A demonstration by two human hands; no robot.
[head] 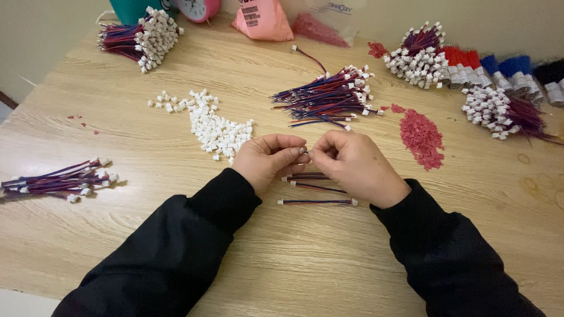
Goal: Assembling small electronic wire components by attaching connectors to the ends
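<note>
My left hand (268, 159) and my right hand (355, 164) meet at the fingertips over the wooden table (294, 258). Between them they pinch a small white connector (304, 151) on a thin red-and-blue wire that runs under my right hand. Three short finished wire pieces (317, 201) with white ends lie on the table just below my hands. A loose heap of white connectors (217, 130) lies to the left of my left hand. A pile of red-and-blue wires (329, 97) lies beyond my hands.
A pile of small red pieces (421, 138) lies right of my hands. Wire bundles sit at the left edge (59, 181), far left (141, 36) and far right (420, 56), (499, 110). Pink bags (262, 20) and a clock (198, 8) stand at the back.
</note>
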